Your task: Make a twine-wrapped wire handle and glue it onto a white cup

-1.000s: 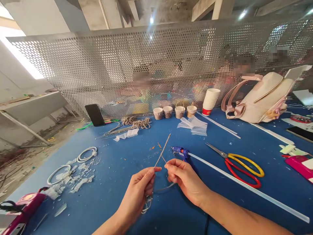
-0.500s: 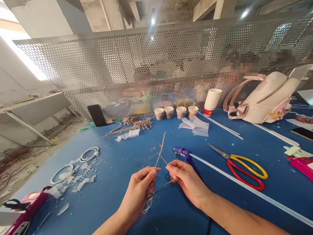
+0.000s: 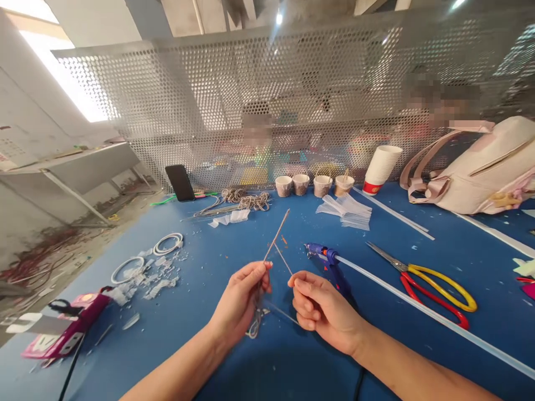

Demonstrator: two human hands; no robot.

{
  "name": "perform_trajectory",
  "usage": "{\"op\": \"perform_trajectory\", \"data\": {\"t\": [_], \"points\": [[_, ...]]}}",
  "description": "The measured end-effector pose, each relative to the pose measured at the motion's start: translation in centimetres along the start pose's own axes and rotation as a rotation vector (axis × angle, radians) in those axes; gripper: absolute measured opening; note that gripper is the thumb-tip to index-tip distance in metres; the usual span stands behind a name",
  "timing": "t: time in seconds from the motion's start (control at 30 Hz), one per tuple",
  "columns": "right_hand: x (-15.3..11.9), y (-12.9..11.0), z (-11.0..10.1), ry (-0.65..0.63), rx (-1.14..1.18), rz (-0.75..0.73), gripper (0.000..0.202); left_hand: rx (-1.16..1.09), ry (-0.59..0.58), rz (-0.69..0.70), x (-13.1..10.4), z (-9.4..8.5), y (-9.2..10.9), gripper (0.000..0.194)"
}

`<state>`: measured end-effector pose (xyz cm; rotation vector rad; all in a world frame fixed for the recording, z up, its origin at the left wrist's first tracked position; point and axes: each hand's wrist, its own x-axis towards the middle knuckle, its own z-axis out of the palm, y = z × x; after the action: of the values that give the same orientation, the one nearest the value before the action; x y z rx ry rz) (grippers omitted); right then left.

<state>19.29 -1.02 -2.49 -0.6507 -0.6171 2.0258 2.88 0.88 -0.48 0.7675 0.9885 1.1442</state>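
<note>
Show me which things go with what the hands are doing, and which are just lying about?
Belongs, I think:
thin straight brown stick, in the left hand
thin brown string, in the right hand
perhaps the blue plastic glue gun

Just lying about, I think:
black rectangular phone
cream fabric backpack
tall stack of white paper cups

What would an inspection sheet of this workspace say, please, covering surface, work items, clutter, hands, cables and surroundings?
Surface: blue tabletop, littered with small scraps.
Work items: thin rod, slanting upward; cord stretching from it toward the right.
Clutter: white scraps near white rings at left; glue gun and scissors at right.
Hands: left hand pinches the thin rod; right hand pinches the cord.
Cables: black cable by the magenta power strip; second cable at the bottom edge.
Surroundings: perforated screen behind; pale bag at right.
</note>
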Motion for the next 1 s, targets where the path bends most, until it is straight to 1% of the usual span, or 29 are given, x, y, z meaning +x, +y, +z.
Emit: {"op": "perform_trajectory", "data": {"t": [0.17,0.27,0.4,0.43,0.53,0.6,0.67,0.73,0.83,0.9,0.93,1.0], "points": [[-0.5,0.4,0.2,0.0,-0.165,0.008,0.021,-0.129,0.068,0.057,0.7,-0.8,1.1,0.018],[-0.8,0.3,0.1,-0.014,-0.211,0.017,0.021,-0.193,0.081,0.089,0.9,-1.1,1.6,0.021],[-1.6,-0.4,-0.1,-0.116,-0.263,0.136,0.024,-0.248,0.079,0.103,0.8,-1.4,2.1,0.02],[-1.8,-0.6,-0.1,-0.151,-0.302,0.132,0.026,-0.257,0.073,0.106,0.7,-1.4,2.2,0.019],[-2.6,-1.2,-0.5,-0.224,-0.392,0.036,0.029,-0.281,0.04,0.112,0.6,-1.5,2.7,0.017],[-3.1,-1.6,-0.8,-0.235,-0.36,0.041,0.03,-0.301,0.027,0.101,0.5,-1.5,3.1,0.015],[-3.6,-1.9,-1.2,-0.233,-0.32,0.106,0.032,-0.317,0.025,0.084,0.2,-1.5,3.5,0.013],[-4.0,-2.3,-1.6,-0.24,-0.347,0.13,0.035,-0.334,0.025,0.063,-0.1,-1.6,3.9,0.013],[-4.7,-3.0,-2.4,-0.246,-0.429,0.037,0.037,-0.369,0.013,0.072,-0.5,-1.9,4.6,0.014],[-5.2,-3.3,-3.2,-0.233,-0.417,0.006,0.036,-0.383,0.016,0.105,-0.8,-2.2,5.1,0.013],[-5.5,-3.4,-3.6,-0.227,-0.396,0.023,0.035,-0.386,0.027,0.121,-1.0,-2.4,5.4,0.012],[-6.2,-3.6,-4.6,-0.226,-0.375,0.109,0.036,-0.388,0.053,0.148,-1.3,-2.8,5.9,0.01]]}}
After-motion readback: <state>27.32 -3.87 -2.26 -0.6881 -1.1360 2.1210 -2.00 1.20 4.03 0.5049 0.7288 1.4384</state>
